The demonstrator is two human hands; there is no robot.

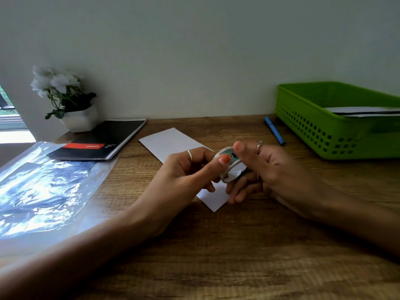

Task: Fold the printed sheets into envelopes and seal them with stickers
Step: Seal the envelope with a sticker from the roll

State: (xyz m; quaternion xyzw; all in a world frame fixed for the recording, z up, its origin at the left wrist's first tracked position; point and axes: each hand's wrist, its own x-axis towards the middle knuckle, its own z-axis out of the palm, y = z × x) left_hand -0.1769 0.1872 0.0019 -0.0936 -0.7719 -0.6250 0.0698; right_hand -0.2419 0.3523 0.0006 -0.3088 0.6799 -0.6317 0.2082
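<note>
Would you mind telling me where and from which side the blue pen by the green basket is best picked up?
Pinch the blue pen around the middle of its barrel, coming from above with the right hand, fingers either side. It lies flat on the table, angled, close beside the green basket, so the basket side looks tighter; the left side is freer.

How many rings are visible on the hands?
3: one on the left hand, on a finger; two on the right hand, upper and lower. More may be hidden.
</note>
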